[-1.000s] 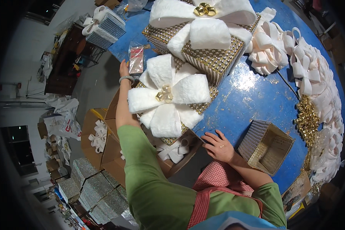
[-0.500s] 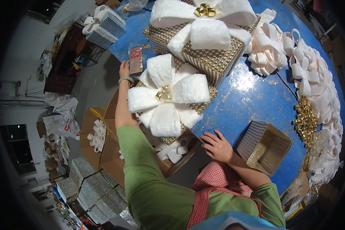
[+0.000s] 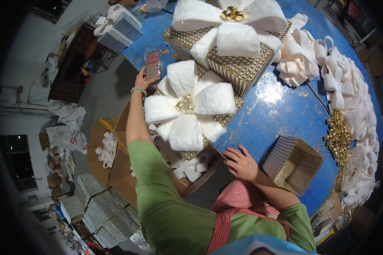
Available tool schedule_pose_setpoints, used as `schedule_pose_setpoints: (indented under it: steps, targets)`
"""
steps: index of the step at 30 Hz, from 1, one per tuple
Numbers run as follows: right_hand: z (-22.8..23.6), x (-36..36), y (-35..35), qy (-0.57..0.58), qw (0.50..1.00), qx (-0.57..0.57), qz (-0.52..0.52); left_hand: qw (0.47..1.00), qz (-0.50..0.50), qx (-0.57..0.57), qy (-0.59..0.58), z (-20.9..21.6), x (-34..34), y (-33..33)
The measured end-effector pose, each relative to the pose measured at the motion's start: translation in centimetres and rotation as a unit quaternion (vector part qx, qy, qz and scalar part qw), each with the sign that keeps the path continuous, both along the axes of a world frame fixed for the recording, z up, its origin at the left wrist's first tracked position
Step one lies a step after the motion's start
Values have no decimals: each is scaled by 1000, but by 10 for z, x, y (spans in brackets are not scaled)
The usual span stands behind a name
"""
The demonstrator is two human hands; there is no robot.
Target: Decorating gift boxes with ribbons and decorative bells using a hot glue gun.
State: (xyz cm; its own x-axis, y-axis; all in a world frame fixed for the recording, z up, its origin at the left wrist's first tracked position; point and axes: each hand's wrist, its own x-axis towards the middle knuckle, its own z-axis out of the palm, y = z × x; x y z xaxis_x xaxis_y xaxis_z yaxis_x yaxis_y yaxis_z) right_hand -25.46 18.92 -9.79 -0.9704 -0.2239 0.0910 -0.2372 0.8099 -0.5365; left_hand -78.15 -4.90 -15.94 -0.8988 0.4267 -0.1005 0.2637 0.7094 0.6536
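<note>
At the table's left edge, my left hand [image 3: 143, 80], with a bangle at the wrist, grips the lower left edge of a flat reddish packet [image 3: 153, 64] in clear plastic. Beside that forearm sits a gold-studded gift box with a large fluffy white bow [image 3: 187, 104] and gold bells at its centre. My right hand [image 3: 242, 164] rests on the near table edge with fingers spread and nothing in it. To its right, an open studded box [image 3: 291, 163] lies on its side, its hollow inside showing.
Larger bow-topped boxes [image 3: 238, 59] stand at the back of the blue table [image 3: 251, 121]. Along the right side lie piled white bows [image 3: 355, 114] and gold bells [image 3: 338, 138]. Cardboard cartons [image 3: 102, 165] with white bows stand at lower left, near stacked silver boxes [image 3: 102, 212].
My left hand has moved right onto the packet's edge and now grips it; the packet has tilted slightly. My right hand stays put. The whole view has shifted a little.
</note>
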Motion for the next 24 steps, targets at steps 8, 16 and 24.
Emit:
schedule_pose_setpoints:
  steps: [8,16,24]
  targets:
    - [-1,0,-1,-4,1000,2,-1,955,272,29,117,2,-1,20]
    - [-3,-1,-1,-5,1000,-3,27,952,298,-5,65,2,-5,37]
    - [-3,1,-1,-1,1000,-2,0,943,329,-7,50,14,-2,46]
